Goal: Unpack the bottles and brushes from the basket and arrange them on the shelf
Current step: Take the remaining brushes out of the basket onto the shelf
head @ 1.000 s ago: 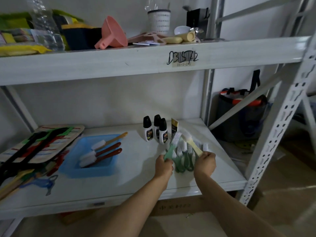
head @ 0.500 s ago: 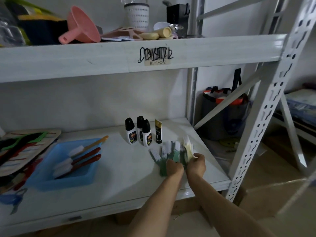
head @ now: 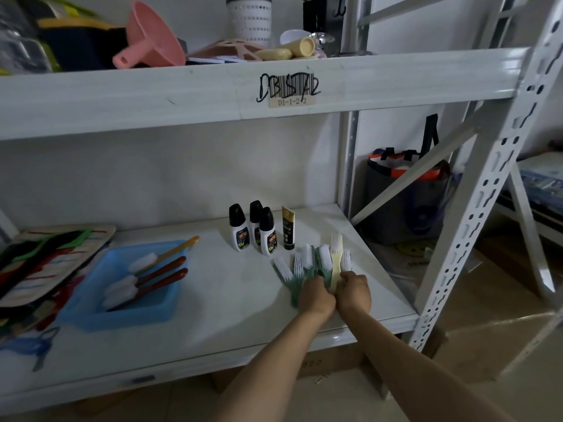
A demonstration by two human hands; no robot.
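While both hands bunch the small brushes together, the fan on the shelf gets tighter.

A second ago the left hand (head: 316,295) and the right hand (head: 353,292) were apart, each lifting a brush; now they touch, fingers curled round the handles of the green brushes (head: 307,266) and the cream brush (head: 336,257), which lie flat on the shelf (head: 231,300), white bristles pointing away. So this bunch looks nearly tidy. Just behind stand three bottles (head: 254,228) and a dark tube (head: 288,228), upright and close together. Off to the left, the blue basket (head: 91,309) still holds three long brushes (head: 146,278), so more unpacking is likely left.
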